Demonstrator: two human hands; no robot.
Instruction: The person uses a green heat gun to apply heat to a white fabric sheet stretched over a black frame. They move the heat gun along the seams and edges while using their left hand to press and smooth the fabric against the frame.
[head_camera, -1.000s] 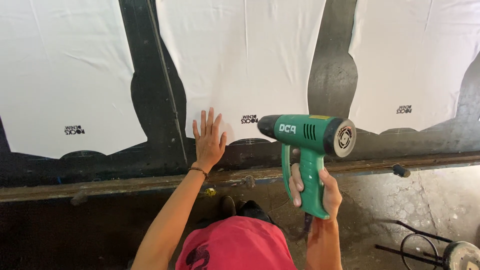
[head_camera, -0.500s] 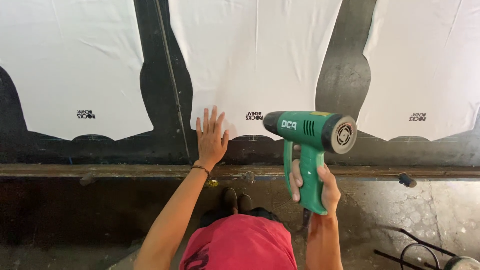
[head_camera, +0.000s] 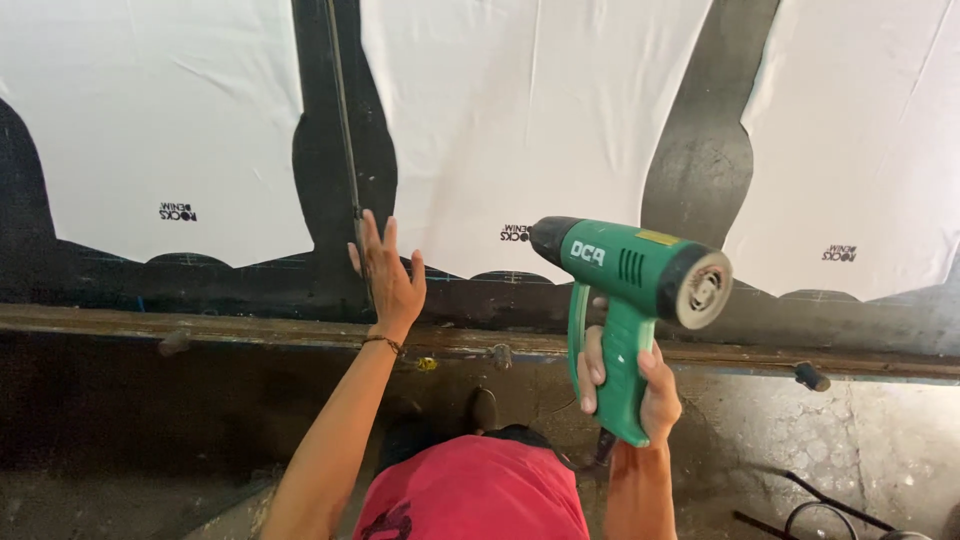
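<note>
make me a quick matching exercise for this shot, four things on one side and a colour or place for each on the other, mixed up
Things:
1. heat gun
2. left hand
3. middle sheet
4. bracelet

Matches:
a. white, spread on the dark table
b. green, gripped in the right hand
c. on the left wrist
d. open, fingers spread, at the sheet's lower left edge

Pairs: 1-b, 2-d, 3-a, 4-c

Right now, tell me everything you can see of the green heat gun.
The green heat gun looks like hard plastic, with a dark nozzle at its left end, side vent slots, a yellow label on top and a round grey rear vent facing the camera. Its barrel lies roughly level, the nozzle aimed at the lower edge of the middle white sheet. The right hand wraps its pistol grip; a cord leaves the grip's base. The left hand is apart from it.
</note>
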